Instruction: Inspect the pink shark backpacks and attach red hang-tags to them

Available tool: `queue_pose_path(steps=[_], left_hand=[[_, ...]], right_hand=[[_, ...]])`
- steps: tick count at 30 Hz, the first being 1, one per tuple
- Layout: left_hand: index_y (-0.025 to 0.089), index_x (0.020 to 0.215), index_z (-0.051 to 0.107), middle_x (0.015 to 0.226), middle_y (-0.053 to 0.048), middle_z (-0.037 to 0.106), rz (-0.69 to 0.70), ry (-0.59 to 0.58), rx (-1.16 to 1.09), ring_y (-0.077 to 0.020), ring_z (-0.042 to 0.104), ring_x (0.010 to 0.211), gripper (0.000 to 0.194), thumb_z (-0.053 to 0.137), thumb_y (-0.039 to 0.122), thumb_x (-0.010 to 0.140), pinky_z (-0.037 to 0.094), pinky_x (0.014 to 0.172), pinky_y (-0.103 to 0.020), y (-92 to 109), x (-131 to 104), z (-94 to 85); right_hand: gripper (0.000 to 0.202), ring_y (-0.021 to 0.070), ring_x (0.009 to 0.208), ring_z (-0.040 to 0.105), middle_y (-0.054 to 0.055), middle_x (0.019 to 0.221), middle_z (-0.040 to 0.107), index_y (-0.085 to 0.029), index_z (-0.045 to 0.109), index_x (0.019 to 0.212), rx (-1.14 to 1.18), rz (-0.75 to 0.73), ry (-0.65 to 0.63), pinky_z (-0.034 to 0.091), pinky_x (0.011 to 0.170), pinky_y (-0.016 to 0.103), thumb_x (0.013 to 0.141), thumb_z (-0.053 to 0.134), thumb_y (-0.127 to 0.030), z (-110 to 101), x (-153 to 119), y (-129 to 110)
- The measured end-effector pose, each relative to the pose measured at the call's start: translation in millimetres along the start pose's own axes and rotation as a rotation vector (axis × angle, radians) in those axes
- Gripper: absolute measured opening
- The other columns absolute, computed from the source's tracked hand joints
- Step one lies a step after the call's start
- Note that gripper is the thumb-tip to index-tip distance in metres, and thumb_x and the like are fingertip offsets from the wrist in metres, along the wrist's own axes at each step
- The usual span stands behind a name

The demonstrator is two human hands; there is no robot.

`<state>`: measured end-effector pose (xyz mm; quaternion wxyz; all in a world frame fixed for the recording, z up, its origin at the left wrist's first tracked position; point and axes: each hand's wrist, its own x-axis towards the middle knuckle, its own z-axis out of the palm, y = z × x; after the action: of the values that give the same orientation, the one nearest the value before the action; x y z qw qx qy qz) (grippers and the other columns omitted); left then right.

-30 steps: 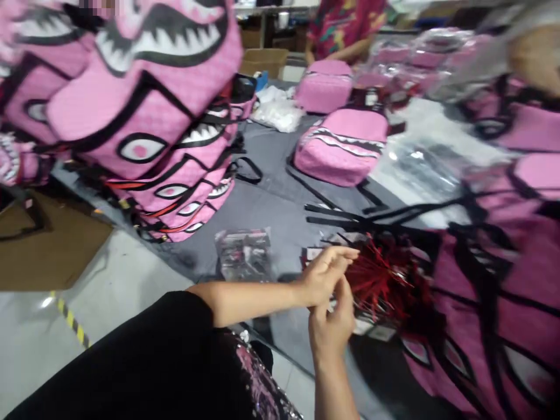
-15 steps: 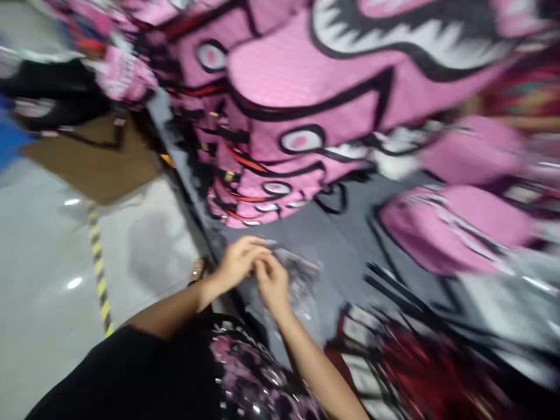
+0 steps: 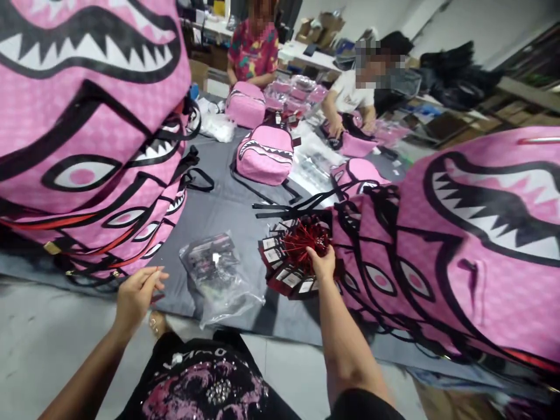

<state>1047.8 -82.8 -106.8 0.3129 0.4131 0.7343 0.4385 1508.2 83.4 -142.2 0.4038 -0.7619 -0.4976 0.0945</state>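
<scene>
Labels: white ones on dark red tags (image 3: 291, 277), print too small to read; white letters on wearer's shirt (image 3: 207, 382), not legible in full. Clear bag (image 3: 225, 280) on grey table (image 3: 214, 213) between the hands, dark and pink contents; clear packs (image 3: 301, 90) at far side, pink inside. Tags fanned beside right-side backpacks (image 3: 378, 280); right hand (image 3: 322, 262) touching their red cords, can't tell if gripping. Left hand (image 3: 136, 291) fingertips pinched together on a small red piece (image 3: 156, 298), blurry
</scene>
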Motion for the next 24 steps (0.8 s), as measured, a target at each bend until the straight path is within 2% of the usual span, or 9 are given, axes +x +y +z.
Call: queue_pose_path(steps=[4, 7, 9, 13, 15, 17, 20, 24], left_hand=[[0.015, 0.092, 0.070, 0.070, -0.003, 0.072, 0.018, -0.174, -0.018, -0.0109, 0.057, 0.053, 0.033, 0.058, 0.044, 0.081, 0.047, 0.052, -0.021, 31, -19, 73.6], [0.016, 0.093, 0.071, 0.071, -0.002, 0.071, 0.045, -0.284, 0.015, -0.0106, 0.057, 0.054, 0.032, 0.057, 0.043, 0.085, 0.046, 0.053, -0.022, 39, -39, 109.8], [0.016, 0.093, 0.071, 0.069, -0.001, 0.070, 0.004, -0.325, 0.009, -0.0102, 0.055, 0.052, 0.032, 0.057, 0.045, 0.086, 0.045, 0.052, -0.022, 42, -50, 120.1], [0.016, 0.093, 0.070, 0.060, 0.001, 0.064, -0.087, -0.375, -0.024, -0.0094, 0.050, 0.049, 0.035, 0.058, 0.048, 0.086, 0.042, 0.050, -0.021, 58, -59, 125.0], [0.015, 0.094, 0.069, 0.068, 0.000, 0.069, -0.077, -0.402, -0.041, -0.0093, 0.052, 0.050, 0.034, 0.059, 0.046, 0.085, 0.043, 0.050, -0.021, 68, -56, 130.0], [0.015, 0.095, 0.069, 0.078, -0.003, 0.072, -0.068, -0.468, -0.064, -0.0092, 0.055, 0.050, 0.032, 0.059, 0.043, 0.084, 0.043, 0.049, -0.022, 74, -49, 139.2], [0.014, 0.094, 0.069, 0.078, -0.004, 0.072, -0.093, -0.621, -0.085, -0.0092, 0.055, 0.048, 0.033, 0.059, 0.042, 0.081, 0.042, 0.046, -0.021, 72, -38, 157.2], [0.013, 0.094, 0.068, 0.076, -0.005, 0.072, -0.093, -0.742, -0.062, -0.0094, 0.056, 0.047, 0.039, 0.063, 0.046, 0.076, 0.042, 0.046, -0.021, 68, -27, 181.7]], right_hand=[[0.042, 0.0219, 0.099, 0.059, 0.013, 0.103, 0.069, -0.010, 0.062, 0.107, 0.141, 0.030, -0.032, 0.040, 0.099, 0.040, 0.080, 0.055, -0.042, 30, 33, 25], [0.031, 0.0230, 0.096, 0.060, 0.014, 0.097, 0.071, -0.013, 0.065, 0.092, 0.218, 0.030, -0.051, 0.035, 0.104, 0.046, 0.083, 0.052, -0.039, 45, 34, 27], [0.029, 0.0233, 0.094, 0.061, 0.013, 0.096, 0.072, -0.015, 0.065, 0.089, 0.270, 0.012, -0.064, 0.037, 0.102, 0.044, 0.085, 0.051, -0.039, 48, 29, 17], [0.033, 0.0201, 0.094, 0.063, 0.010, 0.100, 0.072, -0.017, 0.066, 0.096, 0.404, -0.028, -0.072, 0.044, 0.092, 0.032, 0.091, 0.047, -0.044, 48, 23, -21], [0.034, 0.0188, 0.092, 0.064, 0.008, 0.097, 0.072, -0.017, 0.066, 0.095, 0.457, -0.014, -0.068, 0.044, 0.090, 0.029, 0.091, 0.047, -0.046, 52, 27, -35], [0.034, 0.0184, 0.086, 0.064, 0.007, 0.089, 0.072, -0.016, 0.066, 0.088, 0.483, 0.034, -0.069, 0.045, 0.086, 0.028, 0.090, 0.050, -0.046, 62, 30, -40], [0.034, 0.0184, 0.076, 0.064, 0.006, 0.079, 0.071, -0.015, 0.066, 0.077, 0.454, 0.181, -0.046, 0.048, 0.080, 0.030, 0.089, 0.053, -0.044, 82, 31, -23], [0.028, 0.0159, 0.079, 0.065, 0.004, 0.085, 0.070, -0.014, 0.065, 0.086, 0.344, 0.384, 0.023, 0.051, 0.080, 0.034, 0.091, 0.060, -0.041, 98, 32, 27]])
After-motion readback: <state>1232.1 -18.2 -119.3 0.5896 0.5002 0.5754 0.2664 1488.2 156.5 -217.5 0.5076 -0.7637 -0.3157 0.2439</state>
